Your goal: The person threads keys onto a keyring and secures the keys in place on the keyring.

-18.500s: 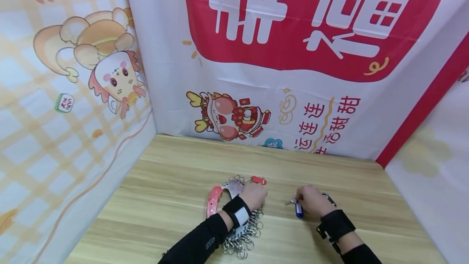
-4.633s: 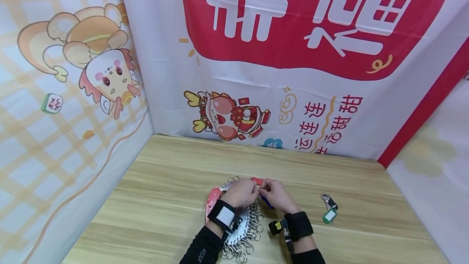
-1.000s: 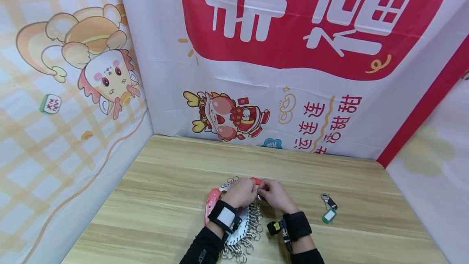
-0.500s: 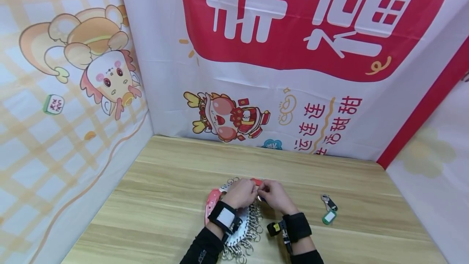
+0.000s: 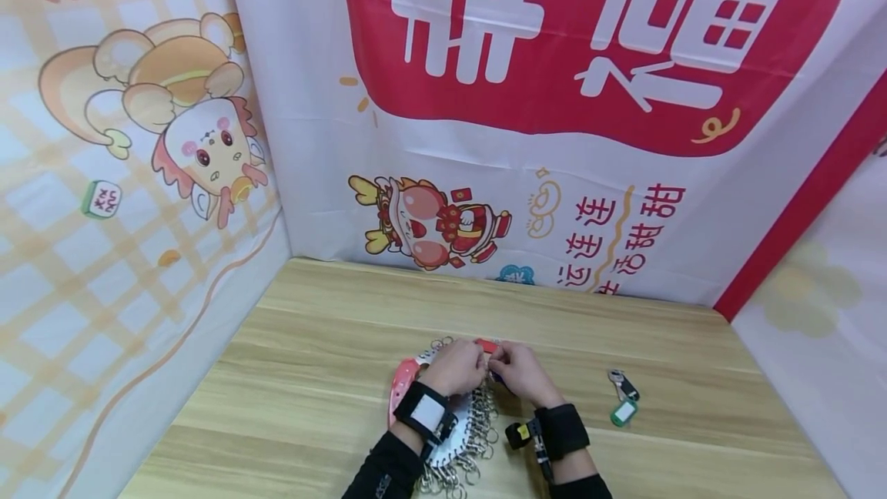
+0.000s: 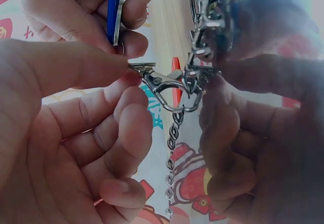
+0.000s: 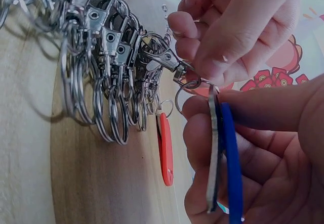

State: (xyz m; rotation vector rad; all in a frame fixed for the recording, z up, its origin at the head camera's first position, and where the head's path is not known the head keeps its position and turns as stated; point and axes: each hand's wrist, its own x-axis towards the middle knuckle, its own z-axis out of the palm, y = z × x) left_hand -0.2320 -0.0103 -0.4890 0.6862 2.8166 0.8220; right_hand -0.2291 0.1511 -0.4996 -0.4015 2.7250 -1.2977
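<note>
In the head view, my left hand is over the far side of a pink and white hoop-like key holder fringed with several snap hooks and split rings. Its thumb and finger pinch a split ring attached to a snap hook. Close beside it, my right hand grips a key together with its blue key tag. The key's head meets the pinched ring at the fingertips; whether the ring passes through it is hidden. A red key tag hangs from a neighbouring ring.
A key with a black piece and a green key tag lies on the wooden table to the right. Printed cloth walls stand at the back and on both sides.
Since the oldest frame, my right hand has brought the blue-tagged key leftward to the left hand at the holder, uncovering the green-tagged key. Over the last second both hands stay nearly still.
</note>
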